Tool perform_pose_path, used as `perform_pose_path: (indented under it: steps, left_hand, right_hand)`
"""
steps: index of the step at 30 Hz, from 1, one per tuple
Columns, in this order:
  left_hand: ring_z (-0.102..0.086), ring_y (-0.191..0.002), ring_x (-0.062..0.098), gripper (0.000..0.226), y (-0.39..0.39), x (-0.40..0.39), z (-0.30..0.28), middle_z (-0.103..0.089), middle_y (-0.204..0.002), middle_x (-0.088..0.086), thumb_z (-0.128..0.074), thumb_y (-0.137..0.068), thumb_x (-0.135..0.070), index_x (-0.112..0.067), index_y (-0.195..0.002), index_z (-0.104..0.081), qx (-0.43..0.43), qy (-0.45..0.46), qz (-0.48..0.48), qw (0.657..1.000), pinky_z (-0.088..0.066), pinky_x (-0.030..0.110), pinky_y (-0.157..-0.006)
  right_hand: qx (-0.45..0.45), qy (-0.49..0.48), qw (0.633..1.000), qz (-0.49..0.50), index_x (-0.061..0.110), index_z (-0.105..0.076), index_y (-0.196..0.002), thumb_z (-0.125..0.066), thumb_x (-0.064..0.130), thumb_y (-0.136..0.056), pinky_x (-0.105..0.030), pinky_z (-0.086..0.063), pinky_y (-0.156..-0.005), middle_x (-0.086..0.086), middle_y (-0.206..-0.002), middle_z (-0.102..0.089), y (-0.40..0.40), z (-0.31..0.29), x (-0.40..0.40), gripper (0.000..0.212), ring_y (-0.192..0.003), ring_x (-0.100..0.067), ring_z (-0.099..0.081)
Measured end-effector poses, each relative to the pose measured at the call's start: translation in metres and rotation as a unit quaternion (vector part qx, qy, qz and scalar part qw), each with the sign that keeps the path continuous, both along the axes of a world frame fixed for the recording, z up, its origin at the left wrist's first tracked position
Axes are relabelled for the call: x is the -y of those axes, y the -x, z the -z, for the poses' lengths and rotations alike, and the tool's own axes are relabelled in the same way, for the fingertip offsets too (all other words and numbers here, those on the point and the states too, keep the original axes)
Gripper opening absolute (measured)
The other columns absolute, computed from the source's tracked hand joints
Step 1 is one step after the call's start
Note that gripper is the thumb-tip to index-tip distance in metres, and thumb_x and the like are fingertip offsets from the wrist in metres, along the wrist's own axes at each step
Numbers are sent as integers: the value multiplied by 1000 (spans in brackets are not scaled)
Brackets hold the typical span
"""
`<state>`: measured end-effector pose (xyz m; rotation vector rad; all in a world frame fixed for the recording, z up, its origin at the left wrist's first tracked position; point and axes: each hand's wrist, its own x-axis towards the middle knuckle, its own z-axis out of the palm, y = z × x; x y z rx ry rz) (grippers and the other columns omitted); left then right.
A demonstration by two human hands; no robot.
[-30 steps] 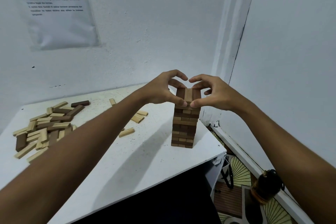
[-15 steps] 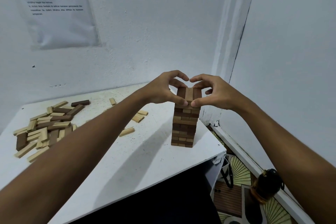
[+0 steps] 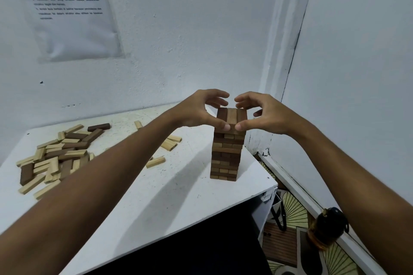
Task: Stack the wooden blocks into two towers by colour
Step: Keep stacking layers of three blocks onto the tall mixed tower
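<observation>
The top layer of the tower (image 3: 226, 152) is pinched from both sides: the thumb of the left hand (image 3: 199, 110) is pressed against the near end of the top blocks (image 3: 231, 116), with its fingers (image 3: 218, 96) curled over the far side, and the thumb of the right hand (image 3: 266, 114) is pressed beside it on the same near face, its fingers (image 3: 242, 101) arched over the top from the right. The two thumbs are set almost tip to tip. The tower is built of mixed dark and light blocks and is stood upright near the right edge of the table (image 3: 156, 203), close to its near right corner. A loose pile of blocks (image 3: 58, 154), light and dark together, is spread at the far left of the table, well apart from the tower. A few light blocks (image 3: 172, 143) are scattered between the pile and the tower. A printed sheet (image 3: 67, 6) is fixed to the wall at the far left.
</observation>
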<state>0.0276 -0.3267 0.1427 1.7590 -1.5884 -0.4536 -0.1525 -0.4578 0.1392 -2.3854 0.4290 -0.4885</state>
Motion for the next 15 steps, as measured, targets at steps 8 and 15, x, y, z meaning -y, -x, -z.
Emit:
perform_pose_path:
  steps: [8,15]
  left_hand:
    - [-57,-113,5,52,-4,-5,9,-64,-119,-11,-67,-74,-47,-25,-122,-65,3,37,-27,999,-46,28,-90]
    - [-57,-118,10,46,-5,-6,11,-68,-118,-9,-68,-74,-46,-22,-113,-72,19,35,-20,999,-48,47,-100]
  right_hand:
    - [27,-17,999,5,25,-60,-119,-73,21,-84,-34,-48,-94,9,-116,-62,9,0,1,38,-117,-13,-55]
    - [23,-8,1000,8,16,-63,-122,-72,14,-83,-42,-48,-99,3,-117,-63,9,1,-3,40,-116,-14,-55]
